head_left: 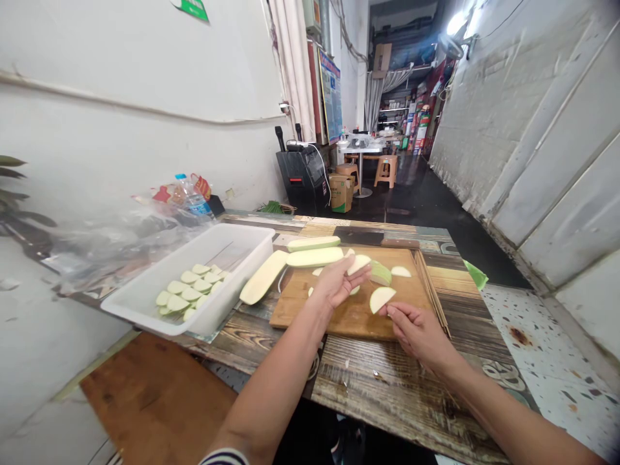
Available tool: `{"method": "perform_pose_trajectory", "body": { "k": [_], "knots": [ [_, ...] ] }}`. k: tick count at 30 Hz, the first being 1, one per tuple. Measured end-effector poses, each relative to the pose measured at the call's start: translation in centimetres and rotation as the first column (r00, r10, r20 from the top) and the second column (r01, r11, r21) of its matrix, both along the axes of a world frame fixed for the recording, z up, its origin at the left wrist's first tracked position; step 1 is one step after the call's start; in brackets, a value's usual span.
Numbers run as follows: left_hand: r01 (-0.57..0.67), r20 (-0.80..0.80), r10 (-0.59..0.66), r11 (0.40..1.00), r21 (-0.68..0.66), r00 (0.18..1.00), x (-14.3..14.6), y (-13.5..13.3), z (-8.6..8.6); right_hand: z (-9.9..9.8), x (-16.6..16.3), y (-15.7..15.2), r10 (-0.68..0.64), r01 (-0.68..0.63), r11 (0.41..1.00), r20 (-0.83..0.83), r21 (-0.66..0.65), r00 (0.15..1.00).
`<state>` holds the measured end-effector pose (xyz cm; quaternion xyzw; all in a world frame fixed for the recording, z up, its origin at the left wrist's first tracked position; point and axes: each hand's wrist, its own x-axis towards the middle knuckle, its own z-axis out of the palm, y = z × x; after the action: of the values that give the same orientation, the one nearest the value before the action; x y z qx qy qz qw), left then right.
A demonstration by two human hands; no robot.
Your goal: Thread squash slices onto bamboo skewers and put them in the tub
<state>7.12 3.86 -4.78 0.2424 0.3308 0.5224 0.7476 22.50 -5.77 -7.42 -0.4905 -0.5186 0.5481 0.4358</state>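
My left hand [339, 281] is over the cutting board [334, 316], its fingers curled round a pale zucchini slice [358, 263]. Lower and to the right, my right hand [416, 329] pinches the lower edge of a half-round zucchini slice [382, 299]; whether a skewer is also between those fingers I cannot tell. A green-skinned zucchini piece [380, 274] and another loose slice [401, 272] lie on the board behind my hands. Along the board's right edge rests a bundle of thin wooden skewers [431, 290]. Other slices are partly hidden by my left hand.
Left of the board lie a halved zucchini [264, 278] and two long pieces [314, 257]. A white plastic tub [121, 307] holds several skewered slices [191, 290]. A wooden knife handle [400, 243] shows behind the board. Plastic bags [116, 242] and a bottle [196, 201] stand far left.
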Motion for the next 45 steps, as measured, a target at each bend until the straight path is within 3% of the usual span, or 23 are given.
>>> {"method": "perform_pose_trajectory", "body": {
  "k": [4,8,11,15,19,23,26,29,33,38,42,45],
  "knots": [
    [-0.076,-0.031,0.077,0.996,0.041,0.997,0.1,0.0,-0.3,-0.5,0.1,-0.1,-0.017,-0.008,0.986,0.151,0.165,0.988],
    [-0.116,-0.03,0.121,0.985,0.131,0.992,0.1,0.2,-0.8,-0.4,0.0,-0.2,-0.034,0.003,0.983,0.164,0.185,0.986],
    [-0.138,-0.031,0.144,0.979,0.149,0.989,0.2,0.1,-0.9,0.1,-0.2,-0.4,-0.024,0.018,0.995,0.063,0.1,0.998],
    [-0.133,0.017,0.132,0.99,0.044,0.991,0.4,0.0,-0.7,0.8,-0.4,-0.5,0.012,-0.048,0.988,-0.237,-0.146,0.971],
    [-0.099,0.043,0.1,0.995,-0.03,0.994,0.6,0.0,-0.7,1.2,-0.7,-0.5,0.016,-0.099,0.976,-0.388,-0.193,0.922],
    [-0.095,0.046,0.095,0.995,-0.02,0.994,0.6,-0.1,-0.7,0.8,-1.0,-0.5,-0.023,-0.014,0.99,-0.255,-0.144,0.967],
    [-0.105,0.048,0.105,0.994,-0.008,0.993,0.6,-0.2,-0.7,0.1,-1.0,-0.3,-0.063,0.064,0.998,-0.054,0.01,0.997],
    [-0.109,0.045,0.109,0.994,0.001,0.993,0.7,-0.3,-0.8,-0.2,-0.8,-0.2,-0.109,0.082,0.981,0.153,0.176,0.982],
    [-0.115,0.048,0.115,0.993,0.003,0.992,0.8,-0.3,-0.8,0.1,-0.7,-0.1,-0.141,0.08,0.97,0.264,0.23,0.954],
    [-0.107,0.049,0.107,0.994,-0.006,0.993,0.8,-0.3,-0.8,-0.2,-1.0,0.0,-0.075,0.073,0.995,0.037,0.073,0.996],
    [-0.086,0.064,0.087,0.996,-0.02,0.994,0.8,-0.2,-1.0,-0.4,-1.3,0.1,-0.043,0.026,0.995,-0.19,-0.093,0.981],
    [-0.088,0.084,0.09,0.995,-0.037,0.992,0.8,-0.2,-0.9,-0.4,-1.4,0.1,-0.041,0.024,0.996,-0.212,-0.083,0.976]
  ]
}}
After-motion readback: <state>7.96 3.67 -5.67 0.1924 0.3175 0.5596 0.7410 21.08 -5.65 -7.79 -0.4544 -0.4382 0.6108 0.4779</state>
